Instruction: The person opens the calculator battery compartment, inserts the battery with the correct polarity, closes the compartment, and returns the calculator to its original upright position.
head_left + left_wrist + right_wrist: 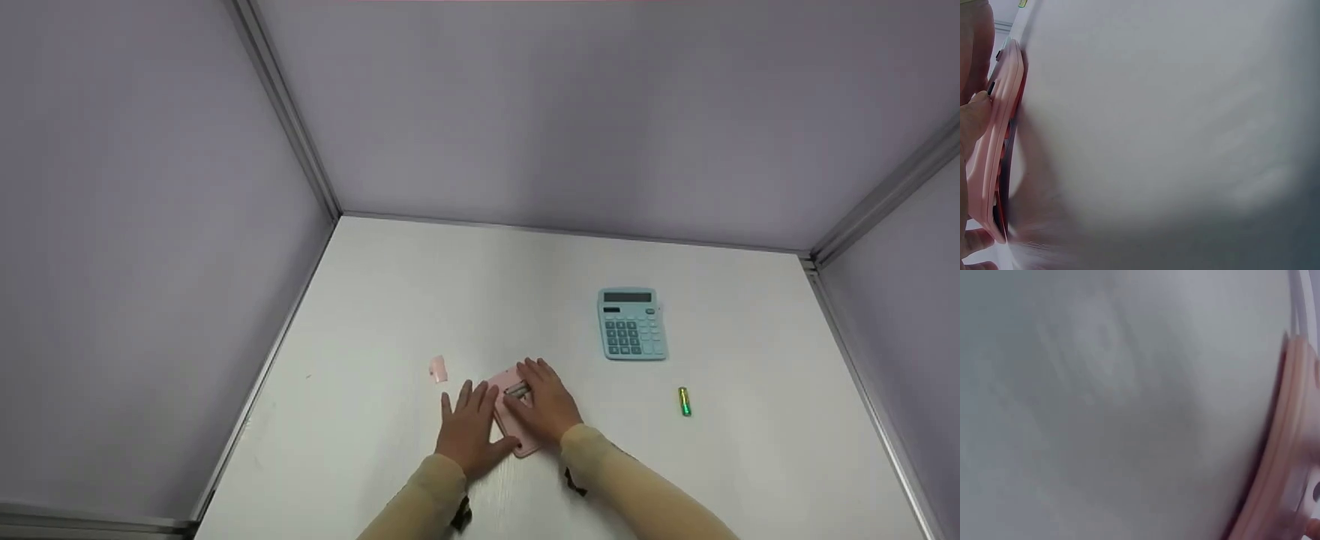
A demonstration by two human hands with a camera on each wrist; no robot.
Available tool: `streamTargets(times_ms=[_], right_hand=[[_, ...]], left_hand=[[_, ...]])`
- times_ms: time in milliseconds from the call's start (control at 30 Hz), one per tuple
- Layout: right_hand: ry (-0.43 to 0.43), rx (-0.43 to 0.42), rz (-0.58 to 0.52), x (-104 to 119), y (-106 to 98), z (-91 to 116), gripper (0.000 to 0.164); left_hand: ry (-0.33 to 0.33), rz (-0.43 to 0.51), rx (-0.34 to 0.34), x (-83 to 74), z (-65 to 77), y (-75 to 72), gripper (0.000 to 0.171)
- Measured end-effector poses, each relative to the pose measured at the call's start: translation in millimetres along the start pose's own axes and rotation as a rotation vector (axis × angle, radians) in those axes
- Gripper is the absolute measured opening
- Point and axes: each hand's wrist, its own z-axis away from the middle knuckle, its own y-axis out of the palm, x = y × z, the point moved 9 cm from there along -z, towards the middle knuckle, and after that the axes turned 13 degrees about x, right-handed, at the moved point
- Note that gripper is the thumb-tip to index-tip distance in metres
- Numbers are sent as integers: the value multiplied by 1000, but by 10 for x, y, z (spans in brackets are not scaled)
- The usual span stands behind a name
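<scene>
Steadying the flat pink plastic case (507, 426) looks like the left hand's (466, 439) job: fingers straight and spread along its left edge, thumb at the near end, not clamped. Case lies on the white tabletop (375, 300) between both hands, probably back up so the slot faces the person. Right hand (551, 405) covers the right side, thumb and fingers either side of a small silvery battery (517, 389), likely for control there; can't tell if it's pinched or just pressed. Small pink plastic cover piece (439, 369) sits off left, light-blue calculator (633, 324) beyond on the right, gold-and-green battery (685, 402) nearer, presumably in reach. Left wrist view adds red key-like bits (1003, 152) under the case rim, hidden from the head view; right wrist view gets mostly rim and tabletop, no battery
</scene>
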Motion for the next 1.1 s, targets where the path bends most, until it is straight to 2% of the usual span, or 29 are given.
streamTargets(times_ms=[233, 600, 867, 1100], right_hand=[[12, 23, -8, 35, -34, 12, 67], [36, 25, 8, 55, -53, -2, 50], [60, 47, 31, 65, -23, -42, 52], [28, -35, 7, -25, -86, -54, 29]], left_hand=[[-12, 4, 34, 1, 2, 8, 95], [-16, -4, 40, -13, -3, -3, 95], [-9, -48, 24, -7, 4, -23, 95], [-10, -10, 39, 16, -16, -8, 94]])
